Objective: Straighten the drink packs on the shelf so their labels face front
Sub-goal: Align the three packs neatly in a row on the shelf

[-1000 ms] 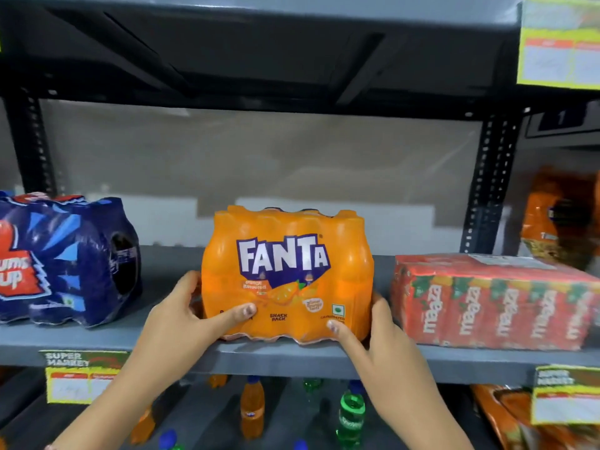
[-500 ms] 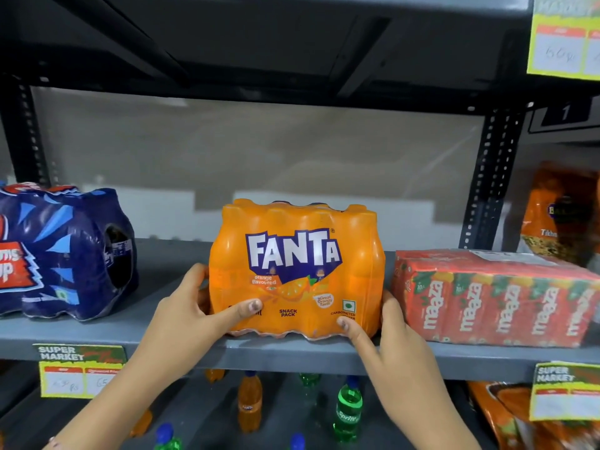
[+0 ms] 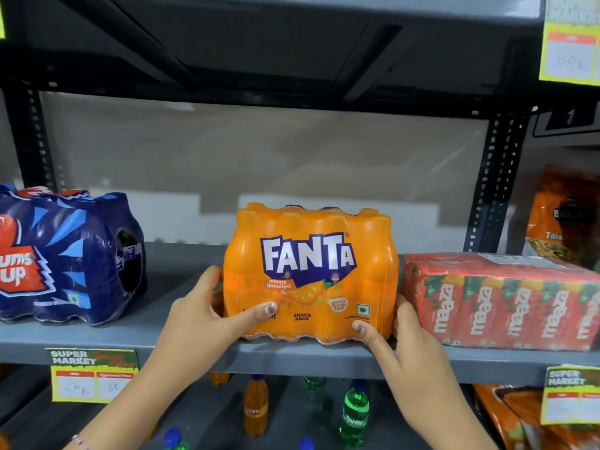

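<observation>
orange shrink-wrap of the fanta pack (image 3: 310,274) sits clamped between the left hand (image 3: 201,316) and right hand (image 3: 414,349) at the shelf (image 3: 194,350) lip, logo forward; further right, it could scrape the maaza carton (image 3: 500,300).

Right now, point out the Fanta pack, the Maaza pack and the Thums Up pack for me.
Fanta pack (image 3: 308,254): head view, on the white logo on its front face.
Maaza pack (image 3: 506,310): head view, on its red front face.
Thums Up pack (image 3: 74,254): head view, on the blue wrap near its right end.
</observation>
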Motion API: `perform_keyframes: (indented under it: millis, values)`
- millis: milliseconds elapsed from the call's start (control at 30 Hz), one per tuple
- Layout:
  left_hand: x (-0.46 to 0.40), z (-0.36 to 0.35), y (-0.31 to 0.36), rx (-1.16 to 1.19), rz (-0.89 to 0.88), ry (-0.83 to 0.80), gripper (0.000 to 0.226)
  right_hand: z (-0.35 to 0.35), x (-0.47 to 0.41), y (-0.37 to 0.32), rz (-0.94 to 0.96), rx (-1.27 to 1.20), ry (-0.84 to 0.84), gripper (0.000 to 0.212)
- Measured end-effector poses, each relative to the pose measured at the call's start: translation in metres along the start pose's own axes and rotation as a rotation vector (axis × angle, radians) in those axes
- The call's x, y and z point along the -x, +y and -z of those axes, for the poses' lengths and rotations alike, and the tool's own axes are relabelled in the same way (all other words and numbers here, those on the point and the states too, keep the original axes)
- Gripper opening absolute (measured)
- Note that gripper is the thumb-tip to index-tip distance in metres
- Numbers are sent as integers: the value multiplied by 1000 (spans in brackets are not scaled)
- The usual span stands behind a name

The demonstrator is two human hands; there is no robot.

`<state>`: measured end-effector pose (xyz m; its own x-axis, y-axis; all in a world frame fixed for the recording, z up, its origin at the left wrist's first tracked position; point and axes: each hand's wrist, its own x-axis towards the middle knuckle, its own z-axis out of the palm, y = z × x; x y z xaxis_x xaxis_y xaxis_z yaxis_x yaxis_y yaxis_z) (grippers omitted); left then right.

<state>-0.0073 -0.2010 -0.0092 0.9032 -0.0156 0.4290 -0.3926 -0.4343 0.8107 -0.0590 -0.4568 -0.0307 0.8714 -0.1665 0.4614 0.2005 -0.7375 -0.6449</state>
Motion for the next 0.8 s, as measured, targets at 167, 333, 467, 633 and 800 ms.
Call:
perform_keyframes:
  millis: [167, 333, 467, 633, 800]
  values:
    - [2, 13, -3, 34, -10, -8, 62, -1, 1, 2, -20, -110, 43, 53]
    - [6, 88, -23, 218, -313, 520, 40, -34, 23, -24, 5, -212, 510, 59]
    - [-13, 183, -77, 93, -290, 825, 44, -83, 37, -75, 477, -236, 610, 27]
    - [-44, 262, -124, 321, 105, 465, 74, -148, 34, -128, 626, -353, 279, 31]
    - [-52, 273, -133, 572, 237, 151, 39, -169, 5, -158, 393, 3, -137, 66]
